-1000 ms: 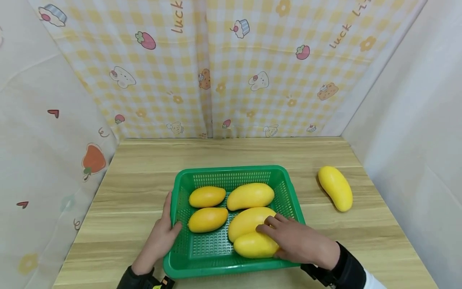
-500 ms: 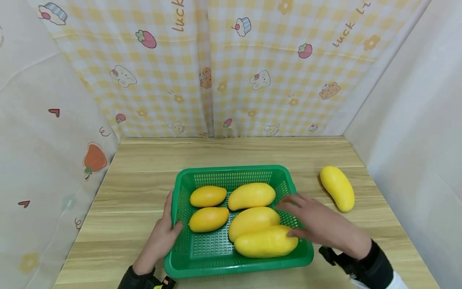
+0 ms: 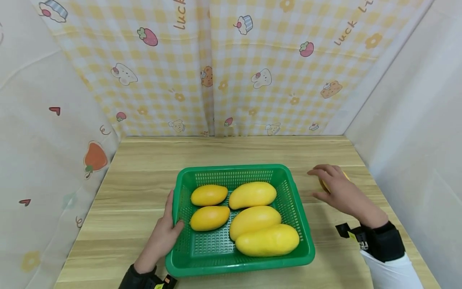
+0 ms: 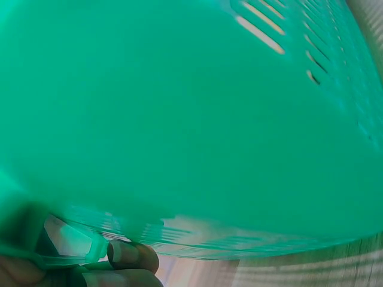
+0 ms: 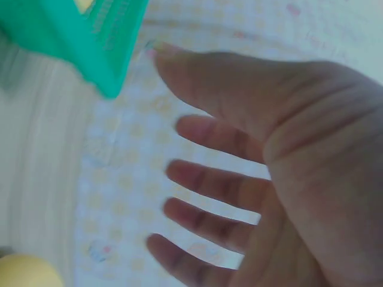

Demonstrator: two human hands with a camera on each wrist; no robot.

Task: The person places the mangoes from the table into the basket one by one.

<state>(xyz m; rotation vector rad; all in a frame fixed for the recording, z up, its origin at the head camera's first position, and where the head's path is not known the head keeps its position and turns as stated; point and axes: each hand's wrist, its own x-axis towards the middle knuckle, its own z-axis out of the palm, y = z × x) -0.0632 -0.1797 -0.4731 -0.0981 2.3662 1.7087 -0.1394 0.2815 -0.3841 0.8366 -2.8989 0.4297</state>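
Note:
My left hand holds the left rim of a green plastic basket, thumb over the rim. In the left wrist view, fingertips show curled under the rim. Inside lie two smaller orange-yellow mangoes, the nearer one below the other, beside three larger yellow mangoes, including the front one. My right hand hovers over a single yellow mango on the table and mostly hides it. In the right wrist view the hand's fingers are spread and hold nothing, with the mango at the lower left.
The wooden table carries the basket and the single mango. A yellow checked cloth hangs behind. White cloth walls rise on the left and right.
My right hand has let go of the front mango in the basket, lifted out and moved right to above the single mango. The left hand stays on the rim.

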